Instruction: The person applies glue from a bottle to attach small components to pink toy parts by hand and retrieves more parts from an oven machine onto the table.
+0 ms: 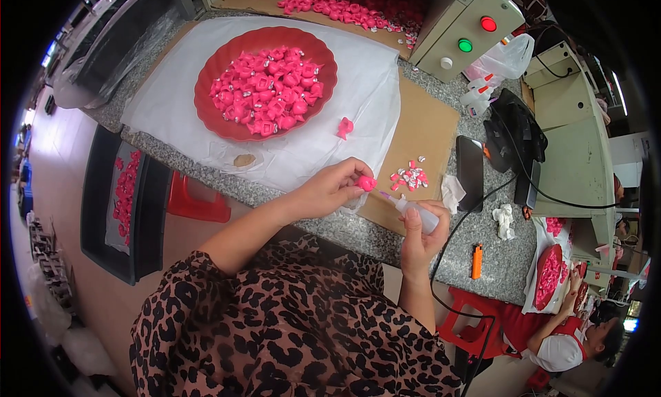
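Between the thumb and fingers of my left hand (335,186) is a small pink plastic figure (366,183). My right hand (425,235) is wrapped round a translucent squeeze bottle (421,217), tilted so that its thin purple tip (385,195) points at the figure. Whether the tip touches it I cannot tell. Just beyond the bottle, small pink and white pieces (411,177) lie in a loose pile on brown cardboard (428,115). One more pink figure (345,127) rests alone on the white sheet (372,73), beside a red fluted bowl (208,115) heaped with similar figures (268,87).
A machine with red and green buttons (475,32) stands at the back, pink parts inside. To the right lie a phone (469,170), an orange lighter (476,262), crumpled tissue (504,221) and a black cable (441,256). A dark bin (148,225) sits lower left; a co-worker (561,342) sits right.
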Available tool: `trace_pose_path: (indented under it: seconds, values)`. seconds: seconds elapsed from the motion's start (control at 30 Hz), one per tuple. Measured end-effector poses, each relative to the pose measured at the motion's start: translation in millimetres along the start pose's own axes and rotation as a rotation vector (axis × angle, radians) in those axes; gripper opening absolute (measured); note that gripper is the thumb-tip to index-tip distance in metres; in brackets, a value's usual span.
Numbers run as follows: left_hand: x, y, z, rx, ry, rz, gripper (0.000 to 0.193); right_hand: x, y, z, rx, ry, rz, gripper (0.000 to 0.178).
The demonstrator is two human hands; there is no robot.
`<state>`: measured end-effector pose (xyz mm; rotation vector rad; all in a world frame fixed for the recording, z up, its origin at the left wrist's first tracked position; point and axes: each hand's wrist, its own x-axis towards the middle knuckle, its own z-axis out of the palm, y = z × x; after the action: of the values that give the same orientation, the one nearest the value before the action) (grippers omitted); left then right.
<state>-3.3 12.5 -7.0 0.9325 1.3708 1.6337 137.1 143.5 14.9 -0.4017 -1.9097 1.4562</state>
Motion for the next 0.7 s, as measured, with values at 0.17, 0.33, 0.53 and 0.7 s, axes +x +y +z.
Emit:
trace_pose_path:
  seconds: [0.17,0.33,0.53,0.7]
  values:
    - [1,-7,2,-0.027,0.054,0.068,0.022,-5,2,5,0.013,0.028,0.008,0.016]
    - [3,-21,4,0.085,0.172,0.178,0.019,-10,4,9,0.025,0.032,-0.012,0.017]
    - [3,-22,5,0.276,0.241,0.245,0.020,-13,5,11,0.000,0.043,-0.050,0.016]
    - [3,-20,6,0.299,0.258,0.253,0.020,-14,3,14,0.024,0.041,-0.044,0.016]
